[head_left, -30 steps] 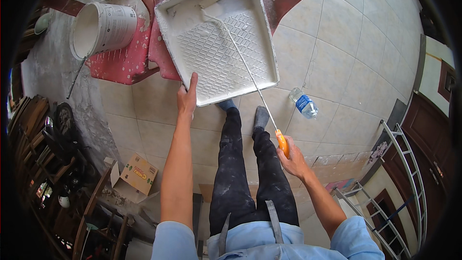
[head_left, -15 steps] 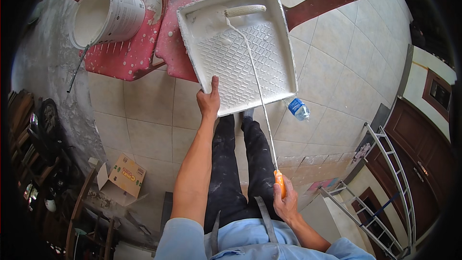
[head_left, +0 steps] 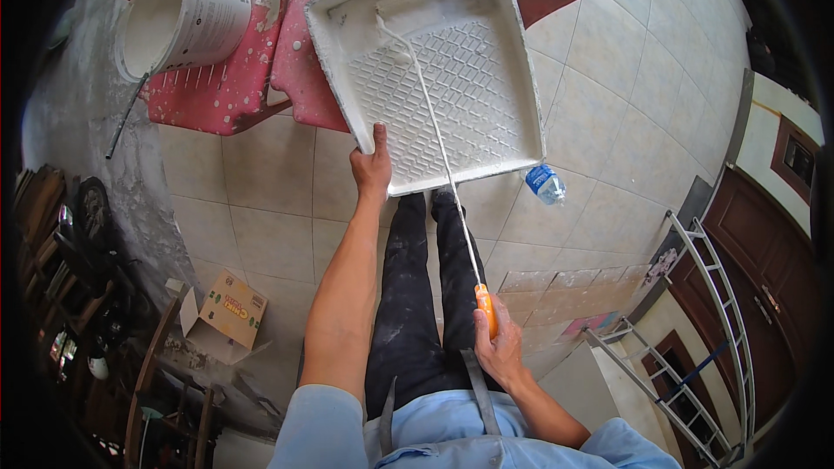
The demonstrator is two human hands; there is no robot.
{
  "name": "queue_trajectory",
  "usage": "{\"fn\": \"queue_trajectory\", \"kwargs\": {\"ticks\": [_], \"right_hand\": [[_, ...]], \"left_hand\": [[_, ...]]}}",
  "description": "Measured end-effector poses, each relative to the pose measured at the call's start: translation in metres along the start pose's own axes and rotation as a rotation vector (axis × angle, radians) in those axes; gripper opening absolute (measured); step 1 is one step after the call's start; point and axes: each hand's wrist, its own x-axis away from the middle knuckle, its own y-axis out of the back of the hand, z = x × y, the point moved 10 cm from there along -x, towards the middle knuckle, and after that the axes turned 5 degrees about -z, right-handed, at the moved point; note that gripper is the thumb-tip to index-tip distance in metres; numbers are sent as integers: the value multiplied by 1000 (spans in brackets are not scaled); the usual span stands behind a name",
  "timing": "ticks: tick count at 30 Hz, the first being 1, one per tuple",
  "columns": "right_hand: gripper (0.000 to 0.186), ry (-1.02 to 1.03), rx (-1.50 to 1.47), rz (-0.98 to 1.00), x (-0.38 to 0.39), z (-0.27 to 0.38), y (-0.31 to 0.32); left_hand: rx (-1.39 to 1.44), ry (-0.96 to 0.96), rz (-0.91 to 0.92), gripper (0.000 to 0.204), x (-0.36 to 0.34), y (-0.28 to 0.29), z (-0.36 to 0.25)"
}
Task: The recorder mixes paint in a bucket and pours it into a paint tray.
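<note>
Premises appear to be a home with painting work in hand; whether this part lies indoors or on a porch cannot be determined. Domestic character is indicated by pale square floor tiles [head_left: 269, 165] and a dark brown panelled door [head_left: 738, 243] with a metal handle [head_left: 771, 297]. Painting is evidenced by a white-coated, ridged rectangular paint tray [head_left: 460, 113], a white cylindrical plastic bucket [head_left: 204, 22], paint-spattered red plastic chairs [head_left: 213, 100] and a silver metal ladder [head_left: 738, 326].

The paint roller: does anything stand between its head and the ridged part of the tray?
Nothing visible does. The roller head is at the far end of the tray, beyond the ridged part; only its own rod crosses there, toward the right hand.
</note>
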Motion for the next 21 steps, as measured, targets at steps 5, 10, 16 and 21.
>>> {"fn": "queue_trajectory", "kwargs": {"ticks": [5, 10, 16, 21], "right_hand": [[32, 79, 6, -14, 7, -12, 13], [31, 71, 14, 6, -13, 4, 1], [31, 110, 8, -15, -2, -10, 6], [31, -10, -28, 24, -12, -5, 18]], "left_hand": [[-23, 30, -17, 75, -1, 1, 1], [-42, 9, -16, 74, 2, -1, -3], [-96, 18, -38, 79, 5, 1, -10], [-108, 20, -76, 78, 4, 7, -11]]}}
